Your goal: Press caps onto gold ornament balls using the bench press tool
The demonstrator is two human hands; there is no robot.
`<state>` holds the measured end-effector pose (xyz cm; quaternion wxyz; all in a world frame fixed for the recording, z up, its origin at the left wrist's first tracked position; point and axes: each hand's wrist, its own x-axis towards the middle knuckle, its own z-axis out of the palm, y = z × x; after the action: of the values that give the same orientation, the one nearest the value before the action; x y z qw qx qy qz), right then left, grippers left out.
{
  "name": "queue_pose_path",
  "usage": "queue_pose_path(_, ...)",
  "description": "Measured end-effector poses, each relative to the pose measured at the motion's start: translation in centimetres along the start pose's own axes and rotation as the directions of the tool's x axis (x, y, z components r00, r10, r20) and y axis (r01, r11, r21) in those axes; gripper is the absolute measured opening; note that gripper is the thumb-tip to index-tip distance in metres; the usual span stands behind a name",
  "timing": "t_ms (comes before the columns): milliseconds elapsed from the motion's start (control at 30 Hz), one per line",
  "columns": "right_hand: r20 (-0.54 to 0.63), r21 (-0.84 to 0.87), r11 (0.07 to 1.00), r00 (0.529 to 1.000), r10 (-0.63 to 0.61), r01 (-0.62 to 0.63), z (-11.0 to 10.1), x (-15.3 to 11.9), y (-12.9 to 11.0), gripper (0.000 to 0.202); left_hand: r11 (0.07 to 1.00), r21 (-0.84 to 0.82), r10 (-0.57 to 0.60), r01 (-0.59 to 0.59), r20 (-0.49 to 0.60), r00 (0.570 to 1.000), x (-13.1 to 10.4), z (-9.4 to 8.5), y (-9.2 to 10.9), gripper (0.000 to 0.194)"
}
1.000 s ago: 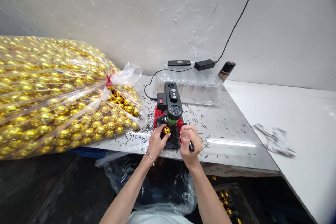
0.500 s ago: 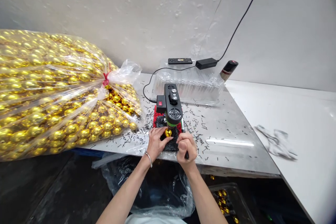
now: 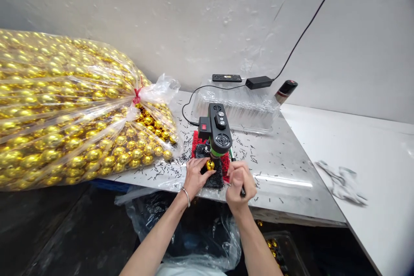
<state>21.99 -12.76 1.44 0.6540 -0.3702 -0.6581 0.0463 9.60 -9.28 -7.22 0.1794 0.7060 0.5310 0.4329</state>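
Between the thumb and fingers of my left hand point(image 3: 196, 175) is a shiny gold ball point(image 3: 210, 165), pinched under the front end of a small black-and-green press machine point(image 3: 220, 127). My right hand point(image 3: 240, 185) is wrapped round the black grip of the machine's lever point(image 3: 243, 191), on its right side. A red switch point(image 3: 204, 127) shows on the machine's left. The machine stands on a red mat point(image 3: 226, 166) littered with black bits, and dark bits hide much of its base.
A big clear bag of gold balls point(image 3: 74, 125), tied with red string, lies at left. Behind the machine are clear plastic trays point(image 3: 236, 110), a power adapter point(image 3: 259, 82) and a dark-capped can point(image 3: 286, 90). White gloves point(image 3: 343, 183) lie right. Black scraps cover the metal tabletop point(image 3: 291, 159).
My right hand has moved a little to the right with the lever grip, away from the machine. The left hand keeps its pinch on the ball. The whole view has shifted slightly.
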Motion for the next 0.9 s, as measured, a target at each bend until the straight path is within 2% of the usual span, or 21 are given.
queue_pose_path(100,0.001,-0.015,0.996,0.996,0.093,-0.093,-0.2,2.3,-1.8,0.029,1.0,-0.003,0.02,-0.02,-0.031,0.999,0.1,-0.4,0.4,0.034)
queue_pose_path(167,0.006,-0.017,0.992,0.992,0.123,-0.123,-0.2,2.9,-2.3,0.029,0.998,0.015,0.066,-0.065,-0.071,0.995,-0.9,-1.1,0.9,0.036)
queue_pose_path(233,0.007,-0.001,0.992,0.992,0.128,-0.128,-0.2,2.9,-2.4,0.029,0.986,0.044,0.164,-0.161,-0.064,0.984,-3.1,-1.9,1.4,0.038)
queue_pose_path(333,-0.013,0.025,0.994,0.994,0.107,-0.107,-0.1,2.2,-2.1,0.029,0.948,0.071,0.307,-0.31,0.05,0.951,-8.0,-2.7,1.8,0.039)
queue_pose_path(400,-0.036,0.038,0.995,0.995,0.092,-0.091,0.1,1.8,-1.8,0.03,0.935,0.09,0.338,-0.344,0.079,0.938,-10.8,-2.8,1.6,0.042)
queue_pose_path(467,-0.056,0.044,0.996,0.995,0.082,-0.079,0.2,1.6,-1.5,0.032,0.936,0.099,0.333,-0.337,0.052,0.941,-11.9,-3.0,1.2,0.047)
queue_pose_path(500,-0.063,0.042,0.996,0.995,0.078,-0.075,0.2,1.5,-1.5,0.032,0.941,0.107,0.322,-0.322,0.017,0.947,-11.5,-3.3,0.9,0.046)
queue_pose_path(567,-0.074,0.033,0.997,0.995,0.07,-0.068,0.3,1.5,-1.4,0.033,0.954,0.143,0.278,-0.264,-0.092,0.956,-9.0,-4.4,0.3,0.033)
queue_pose_path(633,-0.07,0.03,0.998,0.995,0.065,-0.063,0.3,1.5,-1.4,0.033,0.968,0.198,0.194,-0.152,-0.212,0.958,-4.7,-6.1,-0.6,0.023)
queue_pose_path(667,-0.065,0.032,0.998,0.996,0.064,-0.062,0.2,1.5,-1.4,0.033,0.975,0.216,0.114,-0.058,-0.259,0.959,-2.2,-7.0,-1.1,0.023)
queue_pose_path(733,-0.052,0.034,0.997,0.997,0.064,-0.063,0.2,1.5,-1.3,0.032,0.959,0.24,-0.097,0.151,-0.223,0.97,2.6,-8.6,-2.2,0.021)
queue_pose_path(833,-0.046,0.027,0.997,0.997,0.067,-0.065,0.2,1.4,-1.3,0.031,0.94,0.24,-0.205,0.241,-0.167,0.964,7.8,-9.5,-3.8,0.006)
queue_pose_path(900,-0.043,0.031,0.998,0.997,0.063,-0.062,0.2,1.3,-1.2,0.03,0.935,0.219,-0.256,0.279,-0.129,0.958,9.5,-9.3,-4.8,0.013)
